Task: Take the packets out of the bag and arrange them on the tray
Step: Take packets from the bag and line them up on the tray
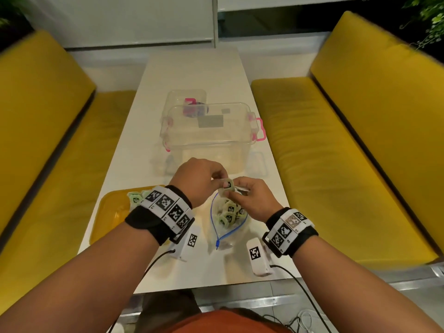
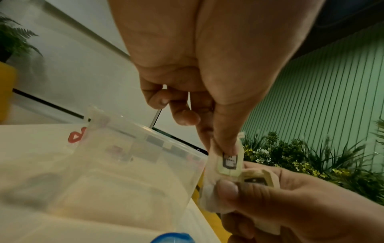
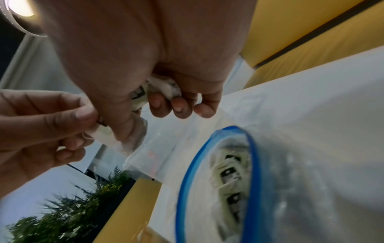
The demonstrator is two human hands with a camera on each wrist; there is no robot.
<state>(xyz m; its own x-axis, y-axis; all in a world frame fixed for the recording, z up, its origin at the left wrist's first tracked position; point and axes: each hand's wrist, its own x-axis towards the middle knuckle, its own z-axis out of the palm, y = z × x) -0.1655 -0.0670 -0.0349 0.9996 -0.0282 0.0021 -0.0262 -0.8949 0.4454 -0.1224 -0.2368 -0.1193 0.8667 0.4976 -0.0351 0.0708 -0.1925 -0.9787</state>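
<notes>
Two hands, left hand [image 1: 195, 180] and right hand [image 1: 254, 200], pinching one upright packet [image 1: 226, 186] above bag [image 1: 227, 224]

Café booth, yellow benches [image 1: 336, 150], white table [image 1: 192, 75], plants [image 1: 427, 18]

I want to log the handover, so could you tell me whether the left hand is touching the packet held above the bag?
Touching. The left wrist view shows the left hand pinching the packet's top edge between thumb and finger.

Smooth, faintly glossy white tabletop [image 1: 192, 75]; clear glossy plastic storage box [image 1: 206, 138]; thin, crinkly see-through zip bag [image 1: 225, 227]; matt ribbed yellow cloth cushions [image 1: 319, 150].
</notes>
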